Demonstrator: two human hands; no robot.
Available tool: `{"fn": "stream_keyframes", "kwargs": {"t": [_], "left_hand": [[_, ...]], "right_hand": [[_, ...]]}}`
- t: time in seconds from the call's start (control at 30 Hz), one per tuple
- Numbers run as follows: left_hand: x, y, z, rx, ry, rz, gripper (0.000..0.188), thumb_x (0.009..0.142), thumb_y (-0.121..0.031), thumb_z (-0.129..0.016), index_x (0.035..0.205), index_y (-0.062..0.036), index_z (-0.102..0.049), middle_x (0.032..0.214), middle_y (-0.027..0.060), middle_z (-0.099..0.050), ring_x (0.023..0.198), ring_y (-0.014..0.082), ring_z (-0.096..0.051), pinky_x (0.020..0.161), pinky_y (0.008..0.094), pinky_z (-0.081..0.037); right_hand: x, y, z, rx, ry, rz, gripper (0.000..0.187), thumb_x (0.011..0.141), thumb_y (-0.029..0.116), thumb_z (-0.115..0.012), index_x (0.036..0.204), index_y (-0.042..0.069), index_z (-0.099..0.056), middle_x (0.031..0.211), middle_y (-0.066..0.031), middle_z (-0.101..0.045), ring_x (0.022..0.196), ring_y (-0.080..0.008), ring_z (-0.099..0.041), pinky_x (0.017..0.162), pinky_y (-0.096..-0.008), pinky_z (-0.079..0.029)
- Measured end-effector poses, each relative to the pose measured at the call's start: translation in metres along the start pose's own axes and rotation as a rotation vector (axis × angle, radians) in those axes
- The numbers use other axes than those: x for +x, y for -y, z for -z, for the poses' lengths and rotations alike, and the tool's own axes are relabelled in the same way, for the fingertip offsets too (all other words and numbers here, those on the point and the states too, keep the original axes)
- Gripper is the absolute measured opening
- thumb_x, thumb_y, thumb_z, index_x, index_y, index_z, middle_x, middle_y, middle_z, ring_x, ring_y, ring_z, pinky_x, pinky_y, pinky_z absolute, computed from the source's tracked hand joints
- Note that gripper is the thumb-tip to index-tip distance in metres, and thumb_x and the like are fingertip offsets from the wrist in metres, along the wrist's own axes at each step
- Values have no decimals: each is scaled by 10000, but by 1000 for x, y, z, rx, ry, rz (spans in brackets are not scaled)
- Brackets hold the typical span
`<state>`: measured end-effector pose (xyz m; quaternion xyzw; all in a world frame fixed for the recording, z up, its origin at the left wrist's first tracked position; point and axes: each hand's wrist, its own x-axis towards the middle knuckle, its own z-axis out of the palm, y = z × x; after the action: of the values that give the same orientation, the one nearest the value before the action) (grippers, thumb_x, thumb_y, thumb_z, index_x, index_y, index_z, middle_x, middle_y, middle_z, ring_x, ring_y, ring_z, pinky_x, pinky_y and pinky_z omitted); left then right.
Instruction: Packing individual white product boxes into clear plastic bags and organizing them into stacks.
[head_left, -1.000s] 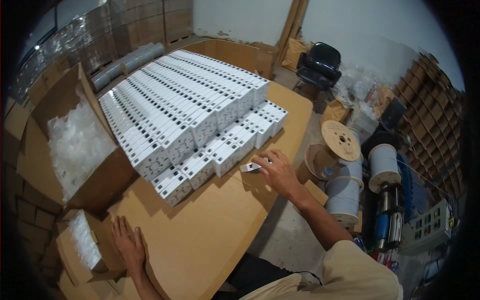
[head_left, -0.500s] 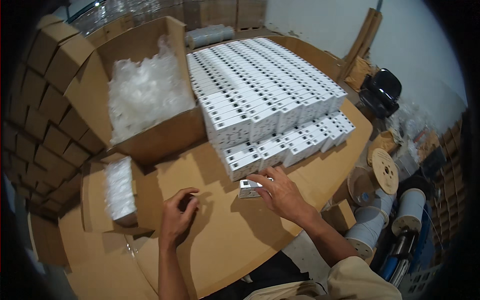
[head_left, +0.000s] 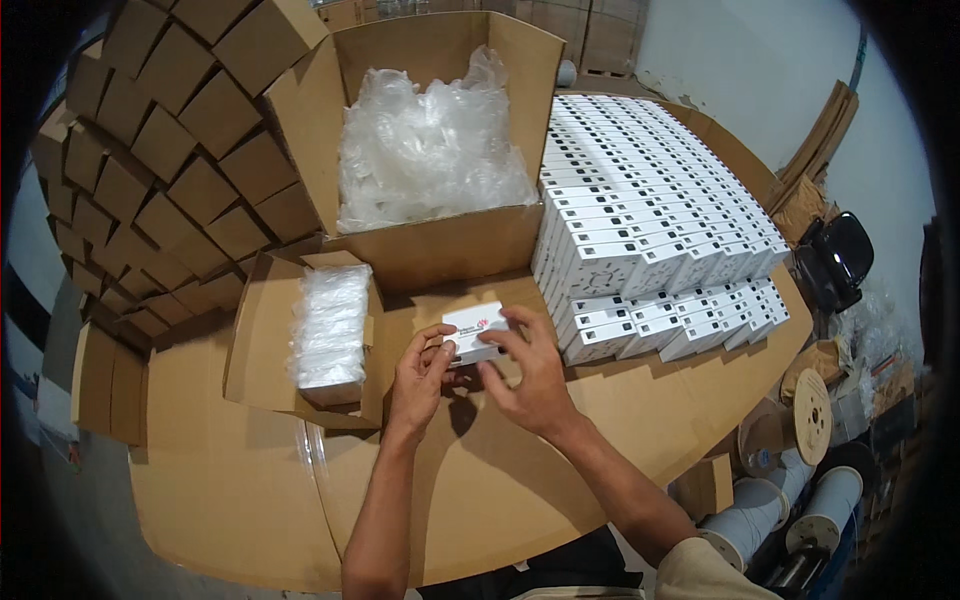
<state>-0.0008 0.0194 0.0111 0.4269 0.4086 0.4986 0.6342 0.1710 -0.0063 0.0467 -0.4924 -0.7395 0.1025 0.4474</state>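
Head cam, looking down, close over table (head_left: pixel 230 490).

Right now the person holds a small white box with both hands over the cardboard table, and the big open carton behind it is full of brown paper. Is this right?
Not quite. The head view shows the big open carton filled with clear plastic bags, not brown paper. The rest stands: the left hand and the right hand hold the small white box over the cardboard table.
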Motion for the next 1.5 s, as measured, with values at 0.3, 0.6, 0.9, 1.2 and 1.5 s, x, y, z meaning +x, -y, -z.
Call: {"fn": "stream_keyframes", "kwargs": {"t": [0.3,0.6,0.9,1.2,1.5], "left_hand": [[23,20,7,85,-101,-346,431,954,-13,-612,1364,-45,-482,1136,144,-674,954,149,-652,781,291,-556],[20,17,8,628,-218,-377,344,920,5,-623,1260,-6,-572,1107,168,-708,1024,252,-699,861,365,-546],[13,11,3,714,-210,-255,430,894,-1,-635,1311,-7,-528,1160,227,-667,1095,330,-666,913,423,-517],[-5,-16,-17,875,-355,-952,401,777,0,-586,1176,7,-546,1106,185,-592,1024,359,-563,931,456,-454],[96,-112,-69,825,-516,-981,131,870,-44,-643,990,7,-652,956,127,-656,829,261,-638,794,381,-520]], "right_hand": [[3,-63,-56,731,-132,-477,326,913,-86,-621,1202,-30,-480,1143,-93,-566,1046,-167,-620,916,-278,-540],[-1,-76,-53,474,-94,-383,402,883,-22,-676,1243,-12,-498,1148,-201,-677,1082,-268,-693,910,-350,-555],[-1,-72,-47,419,-40,-369,398,863,-78,-583,1246,-12,-495,1169,-204,-668,1133,-291,-670,948,-366,-538],[-4,-89,-59,500,-264,-381,489,790,-150,-394,1262,-55,-477,1148,-221,-655,1133,-289,-660,955,-359,-541],[-2,-75,-55,464,-279,-414,372,833,-92,-438,1185,-34,-542,1059,-189,-691,1005,-286,-710,892,-378,-559]]}}
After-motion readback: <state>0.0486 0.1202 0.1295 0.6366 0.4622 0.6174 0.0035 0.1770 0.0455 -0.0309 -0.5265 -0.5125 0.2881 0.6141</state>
